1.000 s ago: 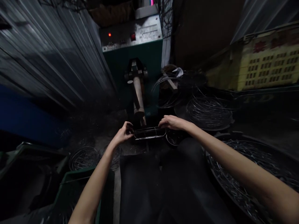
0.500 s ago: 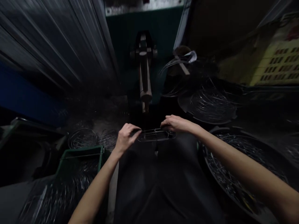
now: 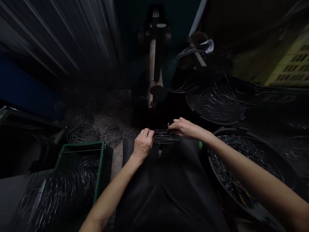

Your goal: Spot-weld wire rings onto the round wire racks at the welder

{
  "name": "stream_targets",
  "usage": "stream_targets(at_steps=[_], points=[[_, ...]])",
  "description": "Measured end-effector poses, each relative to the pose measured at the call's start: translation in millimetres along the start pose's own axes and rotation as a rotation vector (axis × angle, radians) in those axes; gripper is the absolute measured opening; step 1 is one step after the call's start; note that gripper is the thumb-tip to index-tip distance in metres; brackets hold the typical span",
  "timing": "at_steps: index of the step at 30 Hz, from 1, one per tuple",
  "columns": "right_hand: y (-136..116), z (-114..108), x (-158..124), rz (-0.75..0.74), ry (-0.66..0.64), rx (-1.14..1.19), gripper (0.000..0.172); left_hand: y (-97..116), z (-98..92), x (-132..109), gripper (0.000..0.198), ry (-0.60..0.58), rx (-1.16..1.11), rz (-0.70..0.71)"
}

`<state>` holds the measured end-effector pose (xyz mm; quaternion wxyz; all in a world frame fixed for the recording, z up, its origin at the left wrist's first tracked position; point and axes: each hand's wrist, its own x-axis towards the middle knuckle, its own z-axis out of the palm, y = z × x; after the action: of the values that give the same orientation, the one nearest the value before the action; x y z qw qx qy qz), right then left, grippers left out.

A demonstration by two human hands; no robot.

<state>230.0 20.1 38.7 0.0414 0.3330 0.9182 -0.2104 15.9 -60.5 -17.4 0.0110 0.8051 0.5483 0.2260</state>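
A small wire frame [image 3: 162, 139] of thin metal rods lies level between my hands, just above the dark apron [image 3: 166, 180] on my lap. My left hand [image 3: 144, 140] is closed on its left end, fingers curled over the top. At the frame's right end my right hand [image 3: 179, 127] is pinched, with a short bit of wire poking up by the fingertips. The dim light hides what exactly the right fingers grip. Beyond the frame, a machine's metal electrode arm [image 3: 156, 72] points down toward me.
On the left, a green crate [image 3: 101, 167] holds many bent wire pieces, with wire rings [image 3: 82, 132] on the floor behind it. To the right are a round tub [image 3: 212, 161] of short wire parts and a basin [image 3: 193, 102] of wires. A yellow crate [image 3: 270, 72] stands farther back.
My left hand has slid right along the wire frame and now curls over it. The right hand stays by the right end. The camera view has tilted slightly.
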Motion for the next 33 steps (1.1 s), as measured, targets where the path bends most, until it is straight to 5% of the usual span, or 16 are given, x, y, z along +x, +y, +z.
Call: stream_targets(at_steps=[11,20,23,28,33], points=[[2,2,0,-0.007,-0.009,-0.004,0.020,-1,-7.8,4,0.027,-0.165,0.031,0.097],[5,0,-1,-0.015,0.026,-0.001,0.022,-10,-13.0,12,0.015,-0.097,-0.170,0.088],[4,-5,1,-0.031,0.061,0.007,0.021,-18,-21.3,21,0.013,-0.098,-0.313,-0.018],[1,-23,11,-0.040,0.084,0.000,0.021,-34,-46.0,45,0.030,-0.273,-0.530,-0.079],[4,-34,29,-0.046,0.141,0.000,0.020,-47,-68.0,72,0.035,-0.364,-0.554,-0.113]])
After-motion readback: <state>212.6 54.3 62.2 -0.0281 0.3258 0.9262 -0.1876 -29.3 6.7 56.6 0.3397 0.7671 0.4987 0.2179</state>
